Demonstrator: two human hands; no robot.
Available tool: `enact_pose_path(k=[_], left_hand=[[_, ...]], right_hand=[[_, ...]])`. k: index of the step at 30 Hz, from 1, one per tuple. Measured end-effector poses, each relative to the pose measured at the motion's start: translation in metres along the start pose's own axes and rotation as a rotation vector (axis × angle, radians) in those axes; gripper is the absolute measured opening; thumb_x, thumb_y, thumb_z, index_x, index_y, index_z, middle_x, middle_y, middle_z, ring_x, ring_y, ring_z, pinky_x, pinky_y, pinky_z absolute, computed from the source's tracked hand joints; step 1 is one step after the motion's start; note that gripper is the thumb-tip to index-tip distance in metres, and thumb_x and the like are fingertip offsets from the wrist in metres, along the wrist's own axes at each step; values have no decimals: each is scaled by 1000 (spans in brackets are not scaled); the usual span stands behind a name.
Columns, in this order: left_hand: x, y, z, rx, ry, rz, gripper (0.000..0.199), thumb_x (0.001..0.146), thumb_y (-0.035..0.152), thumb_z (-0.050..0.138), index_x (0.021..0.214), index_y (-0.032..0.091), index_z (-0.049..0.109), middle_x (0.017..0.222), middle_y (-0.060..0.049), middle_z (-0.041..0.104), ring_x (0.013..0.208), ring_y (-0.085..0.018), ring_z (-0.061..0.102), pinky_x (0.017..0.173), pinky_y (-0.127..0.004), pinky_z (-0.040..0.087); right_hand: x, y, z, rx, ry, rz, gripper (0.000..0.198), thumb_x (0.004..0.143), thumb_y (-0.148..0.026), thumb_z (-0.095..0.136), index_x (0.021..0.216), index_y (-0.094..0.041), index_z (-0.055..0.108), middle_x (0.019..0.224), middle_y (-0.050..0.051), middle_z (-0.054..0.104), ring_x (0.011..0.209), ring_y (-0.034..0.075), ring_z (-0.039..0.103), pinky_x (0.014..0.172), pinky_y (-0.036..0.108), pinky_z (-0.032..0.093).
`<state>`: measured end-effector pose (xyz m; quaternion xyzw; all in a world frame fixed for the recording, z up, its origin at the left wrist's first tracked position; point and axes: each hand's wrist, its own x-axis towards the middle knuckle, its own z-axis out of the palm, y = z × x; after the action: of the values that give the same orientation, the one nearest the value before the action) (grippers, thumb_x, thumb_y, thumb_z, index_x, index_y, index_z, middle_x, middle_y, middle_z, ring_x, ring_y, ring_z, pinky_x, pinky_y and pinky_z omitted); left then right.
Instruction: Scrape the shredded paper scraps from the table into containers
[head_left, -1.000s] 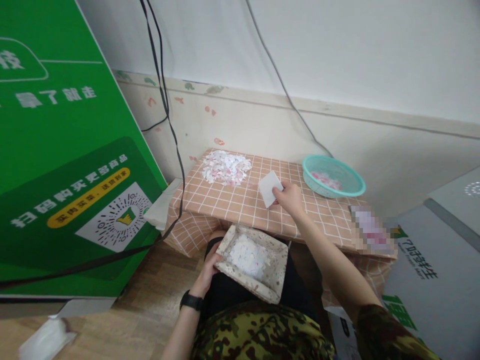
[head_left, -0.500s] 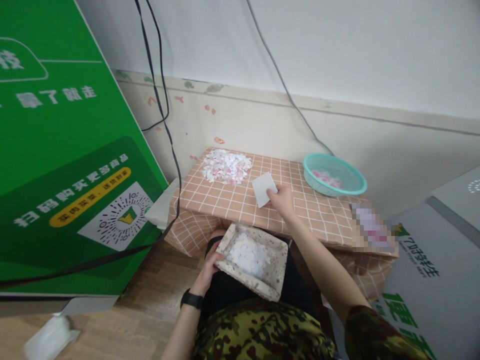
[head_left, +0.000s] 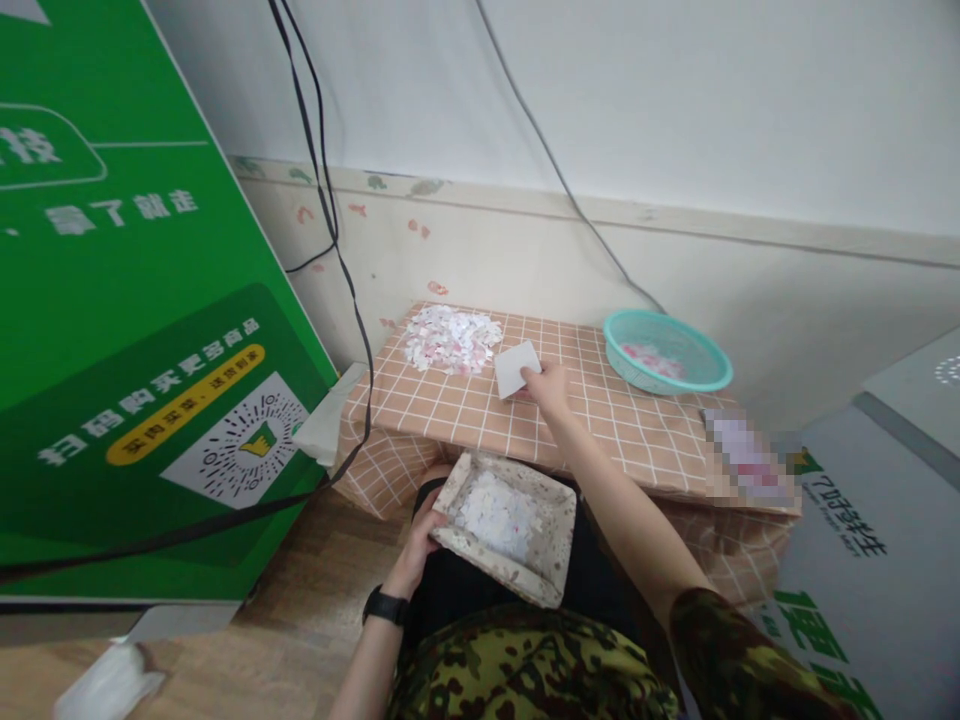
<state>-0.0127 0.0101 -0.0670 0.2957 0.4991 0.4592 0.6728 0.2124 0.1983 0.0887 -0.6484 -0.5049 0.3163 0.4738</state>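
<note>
On my lap rests a shallow speckled box (head_left: 559,545) with a heap of white paper scraps (head_left: 496,512) inside. My left hand (head_left: 421,540) grips its left side, the thumb near the rim. Above the checked tablecloth, my right hand (head_left: 547,388) pinches a flat, pale grey card (head_left: 517,369) by its right edge. A pile of white and pinkish paper scraps (head_left: 451,340) lies on the table just left of the card.
A turquoise basket (head_left: 667,383) with pink and white bits stands at the right of the checked table (head_left: 615,440). Black cables (head_left: 341,265) hang on the left before a green panel (head_left: 97,300). A blurred-out flat item (head_left: 750,460) lies on the right corner.
My right hand has moved the card slightly left, closer to the paper pile. My left hand and the box have stayed nearly in place. The view has shifted slightly.
</note>
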Motion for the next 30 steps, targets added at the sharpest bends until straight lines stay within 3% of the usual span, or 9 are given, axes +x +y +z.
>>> enact_pose_path(k=[3, 11, 17, 20, 25, 30], left_hand=[[0, 1, 0, -17, -6, -14, 63, 66, 35, 60, 127, 23, 53, 107, -5, 68, 95, -29, 60, 72, -35, 47], [1, 0, 2, -29, -5, -13, 59, 69, 32, 57, 126, 21, 54, 104, -6, 69, 92, -28, 60, 71, -34, 47], [3, -5, -3, -27, -16, -6, 59, 69, 33, 58, 127, 22, 54, 104, -5, 69, 93, -28, 60, 71, -34, 47], [3, -6, -4, -9, -16, 2, 59, 68, 34, 57, 127, 23, 54, 101, -4, 69, 89, -26, 60, 71, -34, 47], [3, -5, -3, -2, -61, 42, 57, 69, 33, 56, 125, 23, 54, 102, -4, 68, 89, -26, 59, 68, -32, 46], [4, -6, -3, 8, -49, 25, 57, 68, 35, 57, 124, 24, 55, 98, -3, 68, 86, -25, 58, 66, -31, 45]], right_hand=[[-6, 3, 5, 12, -13, 12, 33, 72, -20, 50, 95, -8, 69, 80, 13, 73, 60, 21, 68, 47, 26, 52], [-1, 10, -31, -100, 73, -40, 34, 69, -27, 53, 92, -8, 70, 77, 13, 72, 69, 25, 68, 54, 28, 51], [-12, 1, -5, -149, -8, -125, 32, 73, -28, 48, 90, -9, 69, 72, 10, 71, 59, 20, 66, 50, 24, 46], [-17, -2, 2, -193, 2, -130, 31, 73, -26, 47, 88, -10, 68, 71, 10, 71, 63, 20, 65, 53, 24, 45], [-14, 1, -15, -470, 118, -191, 27, 74, -30, 47, 78, -12, 67, 72, 13, 69, 66, 23, 61, 57, 28, 41], [-12, -2, -22, -552, 133, -264, 28, 77, -31, 45, 80, -12, 66, 70, 11, 67, 63, 20, 58, 57, 28, 36]])
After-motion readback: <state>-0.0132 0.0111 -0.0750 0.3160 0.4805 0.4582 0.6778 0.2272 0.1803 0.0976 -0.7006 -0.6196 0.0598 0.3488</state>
